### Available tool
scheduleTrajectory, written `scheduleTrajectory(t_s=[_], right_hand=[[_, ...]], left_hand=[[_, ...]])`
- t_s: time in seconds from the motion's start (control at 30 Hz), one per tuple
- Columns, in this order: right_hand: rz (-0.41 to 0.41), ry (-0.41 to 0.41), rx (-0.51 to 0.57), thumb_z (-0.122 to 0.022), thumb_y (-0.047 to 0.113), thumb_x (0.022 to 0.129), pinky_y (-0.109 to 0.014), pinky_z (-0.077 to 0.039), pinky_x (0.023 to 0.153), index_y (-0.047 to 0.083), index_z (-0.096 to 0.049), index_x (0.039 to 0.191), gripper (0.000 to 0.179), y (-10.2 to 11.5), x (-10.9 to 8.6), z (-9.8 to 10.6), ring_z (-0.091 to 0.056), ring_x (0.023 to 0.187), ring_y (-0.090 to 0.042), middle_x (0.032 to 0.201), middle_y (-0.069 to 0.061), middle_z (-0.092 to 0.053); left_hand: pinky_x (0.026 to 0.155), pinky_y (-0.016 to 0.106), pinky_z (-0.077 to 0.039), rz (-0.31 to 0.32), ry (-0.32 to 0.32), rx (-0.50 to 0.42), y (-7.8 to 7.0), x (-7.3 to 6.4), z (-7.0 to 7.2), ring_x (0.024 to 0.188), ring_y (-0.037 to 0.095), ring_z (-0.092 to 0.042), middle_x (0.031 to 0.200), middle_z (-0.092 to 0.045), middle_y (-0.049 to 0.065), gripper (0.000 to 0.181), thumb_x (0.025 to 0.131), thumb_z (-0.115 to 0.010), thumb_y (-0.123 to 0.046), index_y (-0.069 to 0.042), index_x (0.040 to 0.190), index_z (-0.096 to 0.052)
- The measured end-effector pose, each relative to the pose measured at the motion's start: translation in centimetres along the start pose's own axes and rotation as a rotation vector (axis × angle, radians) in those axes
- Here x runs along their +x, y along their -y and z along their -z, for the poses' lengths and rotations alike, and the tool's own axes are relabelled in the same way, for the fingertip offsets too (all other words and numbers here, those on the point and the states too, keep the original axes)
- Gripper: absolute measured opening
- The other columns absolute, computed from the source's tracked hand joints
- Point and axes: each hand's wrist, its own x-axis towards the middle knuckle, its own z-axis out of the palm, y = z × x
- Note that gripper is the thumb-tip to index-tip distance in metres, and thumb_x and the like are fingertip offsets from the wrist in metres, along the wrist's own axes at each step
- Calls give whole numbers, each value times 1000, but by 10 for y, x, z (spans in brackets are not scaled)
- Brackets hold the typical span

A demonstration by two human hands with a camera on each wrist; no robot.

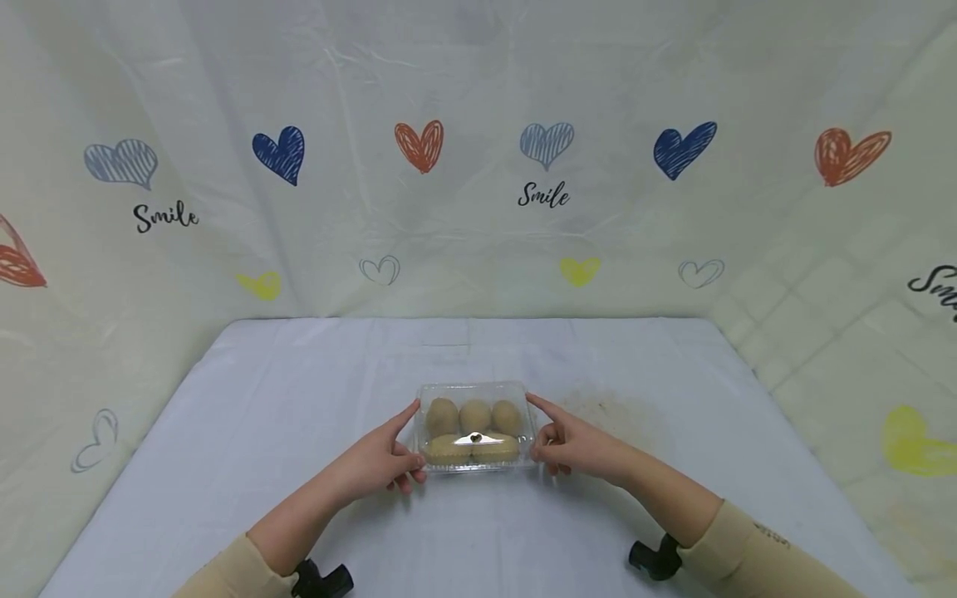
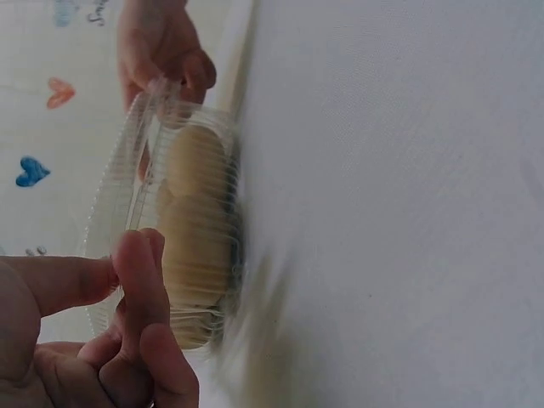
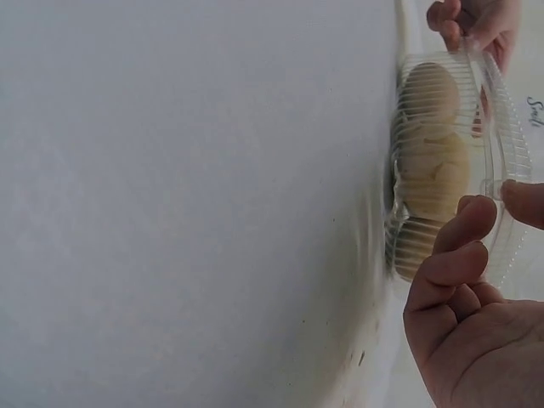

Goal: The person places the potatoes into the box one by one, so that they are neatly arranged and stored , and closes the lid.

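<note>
A clear plastic clamshell box (image 1: 478, 388) sits at the middle of the white table, its ribbed side wall (image 2: 127, 161) showing in the left wrist view. Inside are several pale, rounded pastries (image 1: 475, 417). The lid lies over the base; whether the rims are snapped together I cannot tell. My left hand (image 1: 374, 461) pinches the box's left rim between thumb and fingers, index finger stretched to the far corner. On the opposite side my right hand (image 1: 583, 447) pinches the right rim the same way. In the right wrist view, its thumb and fingertips (image 3: 476, 212) meet at the edge.
A white cloth covers the table (image 1: 262, 432). Faint brownish specks (image 1: 601, 405) mark the cloth right of the box. Behind it hangs a pale backdrop (image 1: 478, 75) printed with hearts. Black camera mounts (image 1: 323, 579) are on both wrists.
</note>
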Motion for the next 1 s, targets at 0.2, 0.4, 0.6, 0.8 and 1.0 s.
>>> scheduleTrajectory(t_s=[0.2,0.4,0.6,0.8,1.0], right_hand=[[-30,2,4,-67,18,95,-30,-46,59,17,-8,160,88,-2,0,0,-54,66,-20,82,-11,-63],[-40,18,28,-68,21,95,-31,-47,60,20,-6,161,90,-5,0,0,-54,63,-19,78,-10,-66],[-24,32,60,-66,16,96,-30,-46,61,20,-3,161,90,-5,0,-1,-51,60,-16,73,-7,-63],[-11,27,68,-65,11,96,-30,-47,60,20,-3,160,90,-4,0,-2,-52,62,-16,71,-7,-61],[-16,24,53,-64,12,97,-32,-48,60,21,-3,161,89,-6,0,-2,-54,63,-17,75,-10,-64]], left_hand=[[61,32,-50,2,25,-43,7,2,1,69,22,-68,87,-74,10,87,96,-64,-12,-21,161,-7],[62,33,-49,17,39,-76,7,1,1,72,22,-69,86,-74,12,88,96,-63,-13,-22,161,-5],[61,34,-49,11,33,-82,3,-1,-1,70,22,-68,84,-73,12,88,96,-63,-12,-21,161,-4],[60,34,-49,-1,29,-89,2,-2,-1,68,22,-67,84,-73,15,88,96,-63,-10,-19,161,-4],[63,35,-50,-8,41,-85,5,-2,-2,71,22,-67,86,-73,14,87,97,-62,-12,-20,161,-4]])
